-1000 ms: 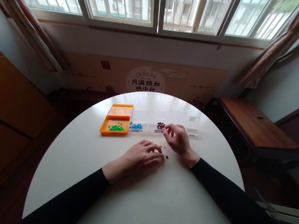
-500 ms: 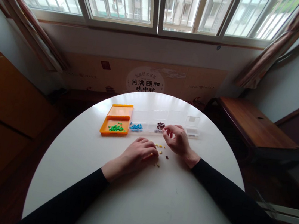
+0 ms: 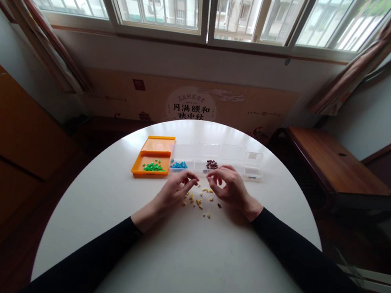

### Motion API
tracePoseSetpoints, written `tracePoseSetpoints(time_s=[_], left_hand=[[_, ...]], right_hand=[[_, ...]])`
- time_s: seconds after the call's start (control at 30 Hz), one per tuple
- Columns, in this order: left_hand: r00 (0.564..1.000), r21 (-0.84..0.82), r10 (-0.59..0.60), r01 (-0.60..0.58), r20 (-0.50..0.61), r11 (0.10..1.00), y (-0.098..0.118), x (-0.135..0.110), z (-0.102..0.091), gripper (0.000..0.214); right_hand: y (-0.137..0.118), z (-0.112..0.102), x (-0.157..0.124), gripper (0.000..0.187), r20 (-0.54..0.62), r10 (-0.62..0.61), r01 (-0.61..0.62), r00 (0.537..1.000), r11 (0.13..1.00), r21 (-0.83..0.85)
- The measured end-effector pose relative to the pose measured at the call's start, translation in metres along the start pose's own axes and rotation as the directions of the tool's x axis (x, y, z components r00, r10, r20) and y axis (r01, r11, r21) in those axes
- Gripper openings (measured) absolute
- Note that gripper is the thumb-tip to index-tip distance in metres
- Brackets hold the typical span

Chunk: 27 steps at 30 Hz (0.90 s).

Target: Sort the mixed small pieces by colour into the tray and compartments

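My left hand (image 3: pixel 173 191) is above the table beside the loose yellow pieces (image 3: pixel 198 201), its thumb and forefinger brought together. Whatever may be in that pinch is too small to make out. Facing it, my right hand (image 3: pixel 230 187) has its thumb and fingertips curled together in front of the clear compartment box (image 3: pixel 192 165); any piece in them is hidden. Dark brown pieces (image 3: pixel 211 164) lie in one compartment behind the right fingertips, and blue pieces (image 3: pixel 178 164) in the left one. A single brown piece (image 3: pixel 219 206) rests on the table under the right hand.
An orange open case (image 3: pixel 134 169) with green pieces (image 3: pixel 154 166) stands left of the clear box. Everything sits on a round white table (image 3: pixel 177 262). A wooden bench (image 3: pixel 341 162) is at the right, and windows are beyond the table.
My left hand has lifted and moved away toward the box, uncovering more yellow pieces. The right hand has come slightly down and left, away from the brown pieces' compartment.
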State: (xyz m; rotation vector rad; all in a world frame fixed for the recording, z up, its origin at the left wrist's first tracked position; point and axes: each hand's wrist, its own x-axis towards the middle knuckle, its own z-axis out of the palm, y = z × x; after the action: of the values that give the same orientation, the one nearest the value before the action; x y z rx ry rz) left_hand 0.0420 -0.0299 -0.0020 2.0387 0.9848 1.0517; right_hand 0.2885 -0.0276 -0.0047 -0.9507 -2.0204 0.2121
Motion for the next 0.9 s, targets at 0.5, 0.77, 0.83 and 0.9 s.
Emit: tracePoseSetpoints(time_s=[0.5,0.77,0.83,0.9], left_hand=[[0.997,-0.086,-0.063,0.06,-0.04,0.995,0.006,0.0,-0.004,0.026],[0.994,-0.148,-0.089,0.078,-0.07,0.986,0.009,-0.002,-0.004,0.025],[0.993,-0.157,-0.093,0.081,-0.067,0.984,0.009,-0.001,-0.004,0.025],[0.995,-0.161,-0.084,0.073,-0.062,0.984,0.008,-0.001,-0.003,0.024]], right_hand=[[-0.01,-0.002,0.002,0.013,0.113,-0.15,0.146,0.982,0.989,0.037],[-0.005,0.003,0.002,0.012,0.098,-0.202,0.198,0.974,0.979,0.052],[-0.005,0.003,0.001,0.008,0.081,-0.216,0.212,0.973,0.976,0.052],[-0.004,0.002,0.001,0.005,0.057,-0.223,0.221,0.973,0.974,0.041]])
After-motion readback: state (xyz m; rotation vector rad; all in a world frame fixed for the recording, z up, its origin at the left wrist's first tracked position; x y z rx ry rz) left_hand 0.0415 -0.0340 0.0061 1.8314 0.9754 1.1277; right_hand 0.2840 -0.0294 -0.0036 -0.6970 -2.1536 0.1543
